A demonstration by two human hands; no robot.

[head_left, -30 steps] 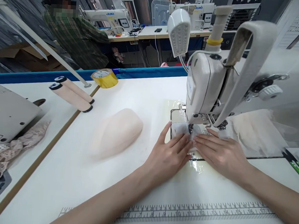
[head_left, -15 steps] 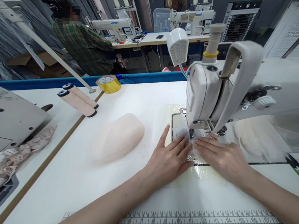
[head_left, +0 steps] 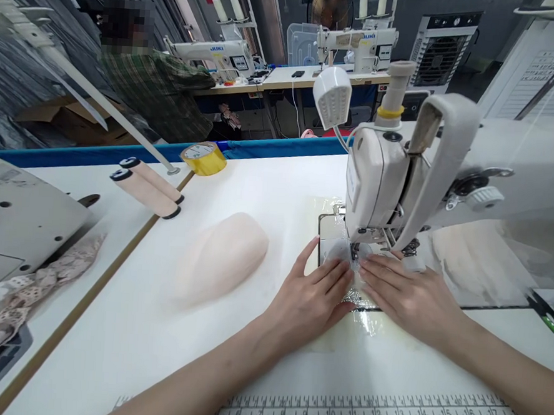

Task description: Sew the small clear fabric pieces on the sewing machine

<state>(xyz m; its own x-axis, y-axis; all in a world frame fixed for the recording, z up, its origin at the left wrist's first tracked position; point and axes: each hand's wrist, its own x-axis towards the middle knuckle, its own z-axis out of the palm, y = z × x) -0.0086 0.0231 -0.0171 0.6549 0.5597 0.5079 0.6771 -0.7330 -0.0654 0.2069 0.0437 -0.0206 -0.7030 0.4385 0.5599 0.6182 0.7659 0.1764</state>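
Note:
My left hand (head_left: 316,294) lies flat left of the presser foot (head_left: 355,252), thumb spread away and fingertips pressing on a small sheer pale piece of fabric (head_left: 337,251). On the other side of the foot, my right hand (head_left: 415,297) rests flat with fingers stretched toward the needle area. Neither hand grips anything that I can see. The white sewing machine (head_left: 377,176) stands over the fingertips, and its head and my fingers hide part of the fabric. A pale pink, sheer cup-shaped piece (head_left: 229,261) lies on the table left of my left hand.
Two thread spools (head_left: 146,190) and a yellow tape roll (head_left: 205,159) lie at the back left. Lace fabric (head_left: 42,281) hangs at the left edge. More sheer fabric (head_left: 480,260) and green-handled snips (head_left: 551,321) are at right. A person (head_left: 148,90) sits beyond the table.
The whole view has shifted slightly, with the background now lower in the picture. Both hands keep nearly the same place beside the presser foot.

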